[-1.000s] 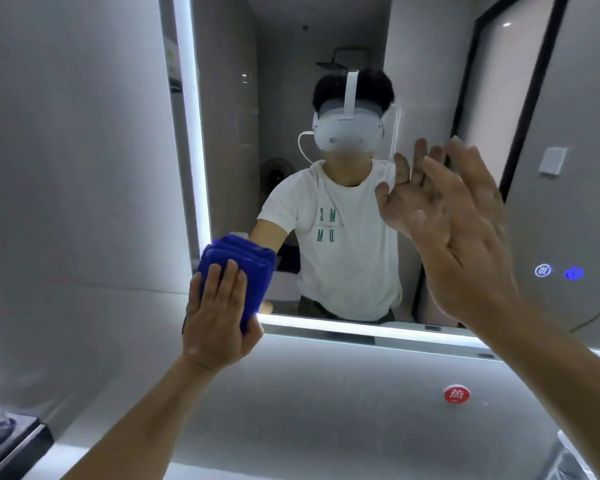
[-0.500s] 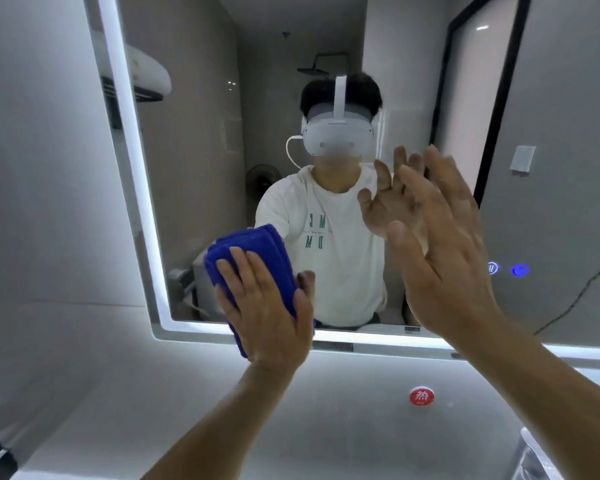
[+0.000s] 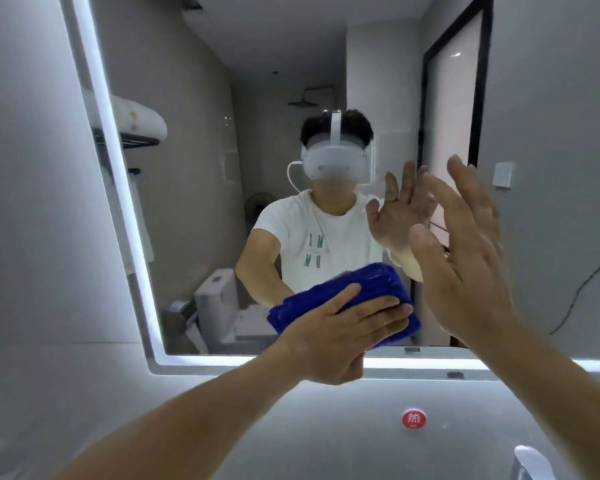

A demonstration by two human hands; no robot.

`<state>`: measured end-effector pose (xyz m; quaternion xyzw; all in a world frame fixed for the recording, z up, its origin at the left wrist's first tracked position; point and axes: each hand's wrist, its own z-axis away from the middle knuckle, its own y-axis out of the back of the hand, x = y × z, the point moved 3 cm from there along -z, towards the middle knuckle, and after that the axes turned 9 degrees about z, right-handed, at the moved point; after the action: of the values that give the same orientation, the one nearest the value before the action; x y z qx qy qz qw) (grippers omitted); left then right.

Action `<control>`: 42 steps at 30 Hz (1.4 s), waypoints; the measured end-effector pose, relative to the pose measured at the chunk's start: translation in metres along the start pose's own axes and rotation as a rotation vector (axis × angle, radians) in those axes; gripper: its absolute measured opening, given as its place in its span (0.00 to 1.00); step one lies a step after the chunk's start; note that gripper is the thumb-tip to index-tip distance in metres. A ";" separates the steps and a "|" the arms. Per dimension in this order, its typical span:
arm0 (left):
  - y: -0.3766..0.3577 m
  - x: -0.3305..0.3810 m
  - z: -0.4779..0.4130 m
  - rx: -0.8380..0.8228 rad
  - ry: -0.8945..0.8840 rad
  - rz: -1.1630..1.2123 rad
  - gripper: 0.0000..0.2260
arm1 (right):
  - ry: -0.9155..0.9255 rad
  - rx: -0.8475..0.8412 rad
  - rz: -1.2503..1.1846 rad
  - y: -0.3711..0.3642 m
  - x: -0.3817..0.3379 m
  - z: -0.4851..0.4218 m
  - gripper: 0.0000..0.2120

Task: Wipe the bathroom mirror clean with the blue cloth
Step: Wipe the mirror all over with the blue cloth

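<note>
**Mia:** What could go wrong here?

**Ben:** The left hand (image 3: 343, 327) lies flat with its fingers straight. It pushes the folded blue cloth (image 3: 361, 280) on the mirror (image 3: 201, 202). The cloth is low down at 6 o'clock on the glass, just above the lit strip (image 3: 257, 360). I see no fingers wrapped round it. I think it could slip out and drop toward the tap (image 3: 530, 460), down at 5 o'clock.

**Mia:** And the other hand?

**Ben:** The right hand (image 3: 465, 258) is wide open and holds nothing. It is at 2 o'clock from the cloth, very near the glass. I cannot tell if it touches. If it does, it may leave finger marks, and then the mirror is not clean.

**Mia:** Anything else?

**Ben:** The cloth is only at the bottom. The top of the mirror, at 12 o'clock, is far up, so it might get missed.

**Mia:** Now count for me.

**Ben:** One blue cloth. One mirror. Two hands. One tap. One round red sticker (image 3: 413, 418) on the wall, at 5 o'clock from the cloth.
</note>
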<state>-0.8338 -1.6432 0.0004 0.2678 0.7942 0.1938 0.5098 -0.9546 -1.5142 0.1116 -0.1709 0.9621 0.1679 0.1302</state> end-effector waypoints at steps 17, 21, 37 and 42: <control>0.033 -0.168 0.194 0.501 1.048 0.098 0.33 | 0.188 -0.034 -0.057 -0.068 -0.108 -0.010 0.25; 0.048 -0.178 0.196 0.788 1.427 0.341 0.35 | 0.200 -0.027 -0.052 -0.062 -0.117 -0.011 0.26; 0.058 -0.087 0.003 0.377 0.837 0.053 0.32 | 0.132 0.036 -0.052 0.004 -0.056 -0.010 0.27; 0.062 -0.057 -0.062 0.221 0.356 -0.016 0.34 | 0.067 0.096 0.000 0.031 -0.008 -0.013 0.28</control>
<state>-0.8571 -1.6329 0.1018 0.2771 0.8903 0.1457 0.3306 -0.9613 -1.4896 0.1342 -0.1699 0.9729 0.1159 0.1061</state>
